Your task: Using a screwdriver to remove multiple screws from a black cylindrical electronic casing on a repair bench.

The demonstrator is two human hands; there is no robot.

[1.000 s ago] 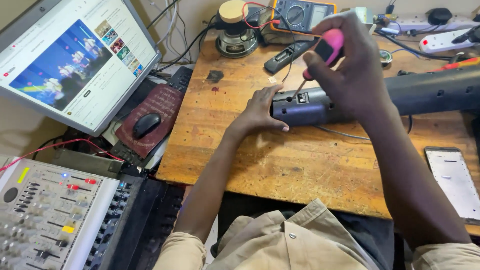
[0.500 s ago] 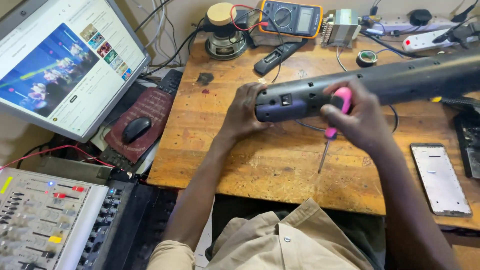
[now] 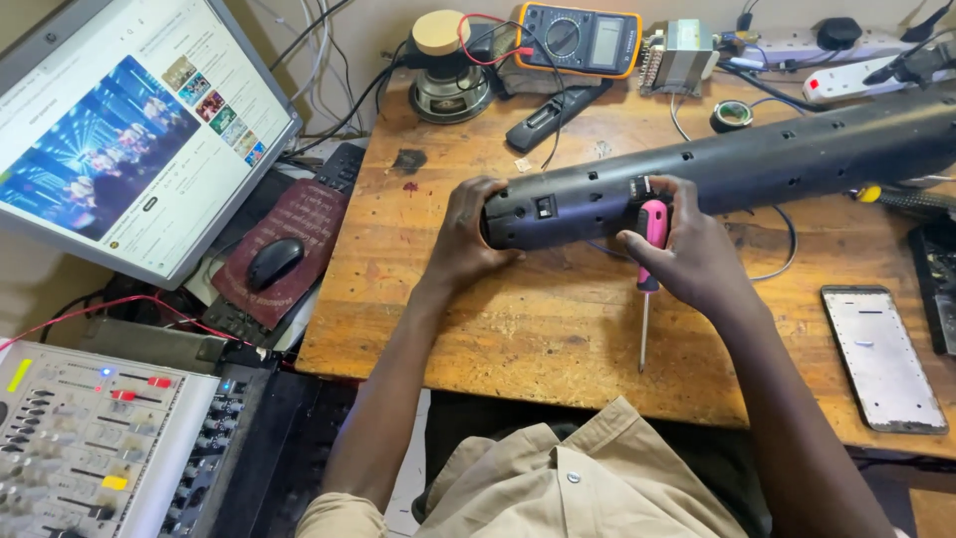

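Two bare hands meet on a long black speaker bar [image 3: 757, 164] that lies across the wooden workbench [image 3: 518, 329], running from the middle of the frame up toward the right edge. The left hand [image 3: 468, 234] cups the bar's near end, fingers wrapped around the rounded cap, palm against it. The right hand [image 3: 687, 254] is closed around a screwdriver [image 3: 649, 269] with a pink handle; the handle sits against the bar's lower side, and the thin shaft points down toward the bottom of the frame, its tip over the bare wood. The right thumb presses on the bar just above the handle.

At the upper middle of the frame an orange-cased multimeter [image 3: 580, 40] lies beside a round loudspeaker driver [image 3: 450, 75], with a black remote control [image 3: 553, 115] just below them. A small transformer [image 3: 679, 58] stands to the right of the meter, and a white power strip [image 3: 841, 75] lies farther right. A phone [image 3: 881, 354] lies flat at the lower right of the bench. Off the bench at the left, a monitor [image 3: 129, 139] fills the upper left, a black mouse [image 3: 274, 264] rests on a dark red pad [image 3: 289, 239], and an audio mixer [image 3: 90, 448] sits in the lower left corner.
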